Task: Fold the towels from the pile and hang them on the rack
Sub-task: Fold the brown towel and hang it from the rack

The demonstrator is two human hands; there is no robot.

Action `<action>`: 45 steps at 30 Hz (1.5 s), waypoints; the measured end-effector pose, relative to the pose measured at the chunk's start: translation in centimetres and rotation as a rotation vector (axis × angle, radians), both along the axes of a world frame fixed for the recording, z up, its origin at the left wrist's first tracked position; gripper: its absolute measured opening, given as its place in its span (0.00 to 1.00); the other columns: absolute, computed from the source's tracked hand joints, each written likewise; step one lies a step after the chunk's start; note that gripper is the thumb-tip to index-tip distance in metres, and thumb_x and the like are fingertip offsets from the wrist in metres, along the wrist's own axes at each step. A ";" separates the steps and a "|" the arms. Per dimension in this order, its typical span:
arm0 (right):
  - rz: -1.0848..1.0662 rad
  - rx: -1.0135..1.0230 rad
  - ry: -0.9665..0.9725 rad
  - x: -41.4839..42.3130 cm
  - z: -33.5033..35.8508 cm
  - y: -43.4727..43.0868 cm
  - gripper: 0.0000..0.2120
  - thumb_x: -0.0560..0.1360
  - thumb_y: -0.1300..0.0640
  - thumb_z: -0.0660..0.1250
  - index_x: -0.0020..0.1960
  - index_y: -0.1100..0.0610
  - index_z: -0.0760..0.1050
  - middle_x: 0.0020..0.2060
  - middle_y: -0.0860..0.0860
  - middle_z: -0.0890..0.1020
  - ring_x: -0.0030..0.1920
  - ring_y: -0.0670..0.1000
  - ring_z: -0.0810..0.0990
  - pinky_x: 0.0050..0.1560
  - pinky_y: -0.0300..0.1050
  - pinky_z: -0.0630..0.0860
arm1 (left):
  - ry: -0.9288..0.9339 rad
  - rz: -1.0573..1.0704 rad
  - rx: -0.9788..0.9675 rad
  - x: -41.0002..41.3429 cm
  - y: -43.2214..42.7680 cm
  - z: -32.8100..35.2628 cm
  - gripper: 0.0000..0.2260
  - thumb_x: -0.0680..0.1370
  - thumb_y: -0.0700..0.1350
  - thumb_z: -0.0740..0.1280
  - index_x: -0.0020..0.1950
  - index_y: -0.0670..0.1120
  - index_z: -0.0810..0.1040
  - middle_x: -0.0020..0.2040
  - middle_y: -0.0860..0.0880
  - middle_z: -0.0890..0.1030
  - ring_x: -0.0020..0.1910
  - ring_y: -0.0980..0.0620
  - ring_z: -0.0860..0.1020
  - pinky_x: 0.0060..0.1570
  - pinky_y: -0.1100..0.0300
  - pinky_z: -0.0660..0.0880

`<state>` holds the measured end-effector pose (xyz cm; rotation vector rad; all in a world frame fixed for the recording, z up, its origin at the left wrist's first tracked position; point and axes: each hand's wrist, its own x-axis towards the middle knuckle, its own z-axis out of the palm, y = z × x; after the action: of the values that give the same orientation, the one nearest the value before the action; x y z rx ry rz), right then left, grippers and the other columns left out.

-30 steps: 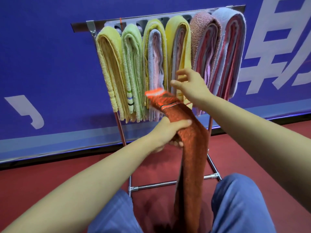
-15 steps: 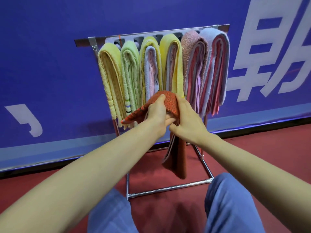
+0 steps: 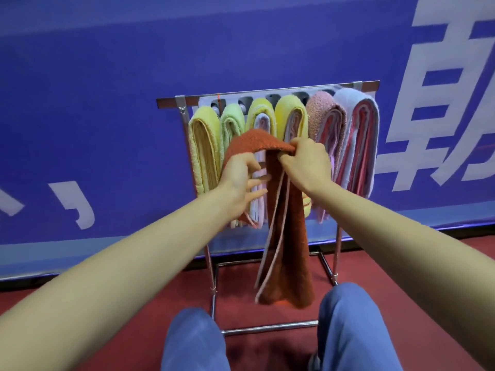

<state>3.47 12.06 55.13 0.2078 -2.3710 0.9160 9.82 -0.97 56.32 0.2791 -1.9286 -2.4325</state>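
An orange-brown towel (image 3: 288,236) hangs folded in front of the metal rack (image 3: 171,100). Its top fold arches between my hands, and the long doubled part drops toward the floor with pale edges showing. My right hand (image 3: 305,163) pinches the towel's top fold at its right end. My left hand (image 3: 241,175) sits under the left side of the fold, thumb against the cloth and fingers spread loosely. Several folded towels hang on the rack behind: yellow (image 3: 202,145), green, yellow, pink (image 3: 325,121) and grey-blue (image 3: 359,129).
A blue wall with large white characters (image 3: 434,103) stands right behind the rack. The floor (image 3: 120,298) is dark red. My knees in blue trousers (image 3: 353,325) flank the rack's base bars (image 3: 267,328).
The view has tilted up and the rack now sits lower right. The towel's fold has spread wider between my hands, and my left hand has opened and slid to the fold's left side.
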 end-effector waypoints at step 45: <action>0.457 0.082 0.228 -8.2 4.0 -3.3 0.07 0.65 0.63 0.67 0.37 0.54 0.69 0.33 0.50 0.78 0.36 0.55 0.78 0.38 0.57 0.75 | 1.100 0.067 -1.767 -10.2 -8.3 1.7 0.14 0.79 0.41 0.67 0.58 0.53 0.65 0.56 0.43 0.71 0.33 0.38 0.75 0.28 0.47 0.77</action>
<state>-4.71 8.73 59.17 0.8669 -2.1839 0.9363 -0.35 -9.29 58.00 -0.7742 -2.2415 0.0477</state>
